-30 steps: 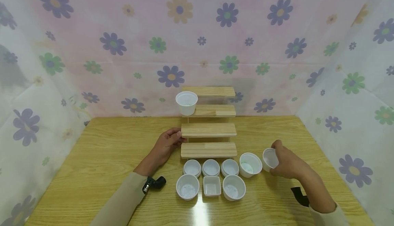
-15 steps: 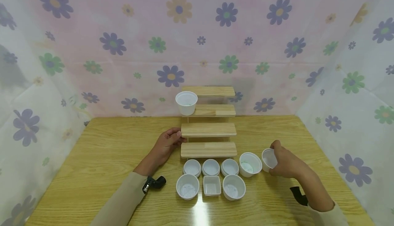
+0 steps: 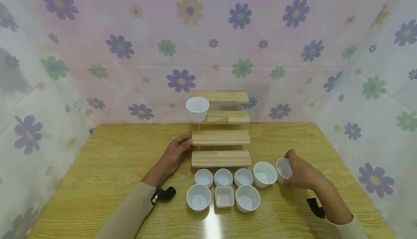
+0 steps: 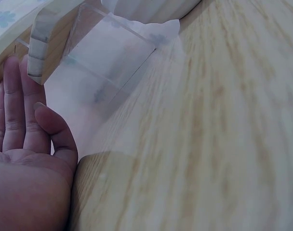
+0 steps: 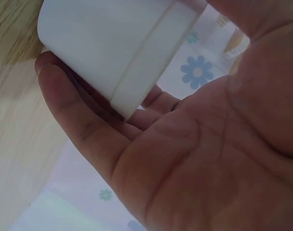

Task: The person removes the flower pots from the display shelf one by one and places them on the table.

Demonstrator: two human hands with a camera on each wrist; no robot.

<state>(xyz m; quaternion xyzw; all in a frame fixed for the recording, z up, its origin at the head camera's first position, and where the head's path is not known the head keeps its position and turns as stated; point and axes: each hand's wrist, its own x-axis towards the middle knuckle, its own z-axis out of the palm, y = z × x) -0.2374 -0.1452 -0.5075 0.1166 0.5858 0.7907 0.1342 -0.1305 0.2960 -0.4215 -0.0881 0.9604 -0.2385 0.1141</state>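
My right hand [image 3: 303,172] grips a white plastic cup [image 3: 284,169] at the right of the table, thumb and fingers around its side. The right wrist view shows the fingers curled about the cup's wall [image 5: 113,43]. My left hand [image 3: 176,154] rests at the left side of a stepped wooden display stand [image 3: 220,137]. In the left wrist view, straight fingers [image 4: 14,106] touch the end of a wooden tier, and the thumb stands apart from it. Another white cup [image 3: 198,110] sits high on the stand's left side. Beside the held cup stands a cup with pale green inside [image 3: 265,175].
In front of the stand is a row of three small round white tubs [image 3: 223,178]. Nearer still are two white cups [image 3: 198,197] with a square white dish [image 3: 224,197] between them. Flower-patterned cloth [image 3: 143,43] encloses the wooden table [image 3: 107,166] at back and sides.
My right hand and its cup have shifted very slightly to the left, closer to the neighbouring cup. The left hand and the stand have stayed in place.
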